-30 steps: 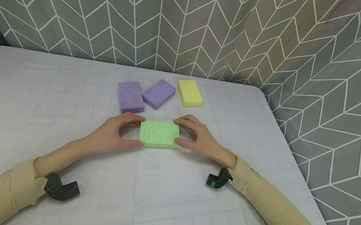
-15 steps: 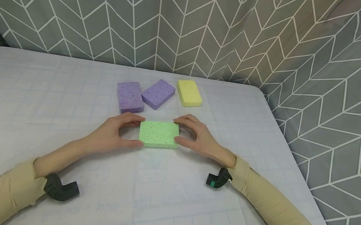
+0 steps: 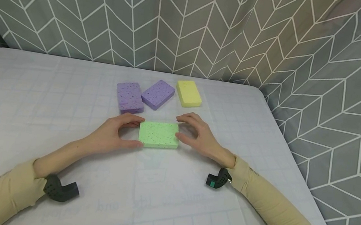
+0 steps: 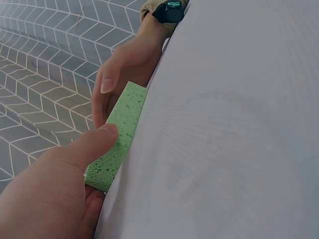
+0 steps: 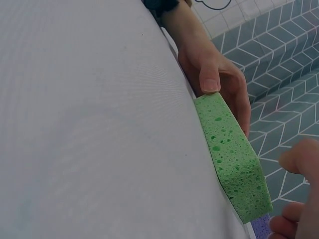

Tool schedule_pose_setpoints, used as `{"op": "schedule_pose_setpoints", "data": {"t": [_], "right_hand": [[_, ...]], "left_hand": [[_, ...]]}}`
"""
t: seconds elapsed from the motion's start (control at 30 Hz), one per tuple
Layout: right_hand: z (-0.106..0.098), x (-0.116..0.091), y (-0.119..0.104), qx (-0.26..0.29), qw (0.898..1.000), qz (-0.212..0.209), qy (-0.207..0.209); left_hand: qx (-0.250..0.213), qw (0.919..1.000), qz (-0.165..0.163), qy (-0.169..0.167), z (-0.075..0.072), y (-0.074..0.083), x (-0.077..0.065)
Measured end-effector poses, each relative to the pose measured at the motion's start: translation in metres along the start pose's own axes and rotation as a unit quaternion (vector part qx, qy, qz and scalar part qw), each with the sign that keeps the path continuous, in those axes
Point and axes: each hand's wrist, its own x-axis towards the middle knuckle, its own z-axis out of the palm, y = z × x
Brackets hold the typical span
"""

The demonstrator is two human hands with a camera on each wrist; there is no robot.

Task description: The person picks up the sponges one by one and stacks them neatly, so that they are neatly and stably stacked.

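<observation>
A light green, dark-speckled rectangular sponge (image 3: 158, 135) lies flat on the white patterned tablecloth (image 3: 78, 92), between the two hands, its long sides running left to right. The left hand (image 3: 110, 134) holds its left end, thumb on the near side and fingers at the far side; the left wrist view shows the thumb pressed against the sponge's porous edge. The right hand (image 3: 202, 139) is spread wide at the other end, with thumb and fingers well parted. From the head its thumb tip overlaps the sponge's right edge, but the right wrist view shows a gap between that hand and the sponge.

Beyond the green sponge lie three more. The left purple sponge (image 3: 129, 97) is just past the left hand's fingertips. The right purple sponge (image 3: 158, 94) lies at a slant, its corner close against the first; whether they touch is hard to tell. The yellow sponge (image 3: 189, 94) sits to the right, just beside it.

Both arms wear tan sleeves (image 3: 271, 198), with a black wrist camera at the left cuff (image 3: 61, 188) and another at the right. A grey curtain (image 3: 171, 21) with white chevron lines hangs behind the table.
</observation>
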Motion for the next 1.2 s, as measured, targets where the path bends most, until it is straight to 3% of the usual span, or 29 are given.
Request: {"op": "schedule_pose_setpoints", "data": {"t": [0.67, 0.97, 1.2], "right_hand": [[0.0005, 0.0016, 0.0002, 0.017, 0.997, 0.025, 0.07], [-0.0021, 0.0036, 0.0013, -0.003, 0.996, 0.031, 0.083], [-0.0017, 0.0066, 0.0028, -0.017, 0.991, 0.052, 0.119]], "left_hand": [[-0.009, 1.0, -0.004, 0.002, 0.0001, 0.0019, -0.0001], [0.006, 1.0, -0.005, -0.001, -0.0006, 0.0, 0.0004], [0.007, 1.0, -0.002, 0.001, 0.0005, -0.0009, 0.0003]]}}
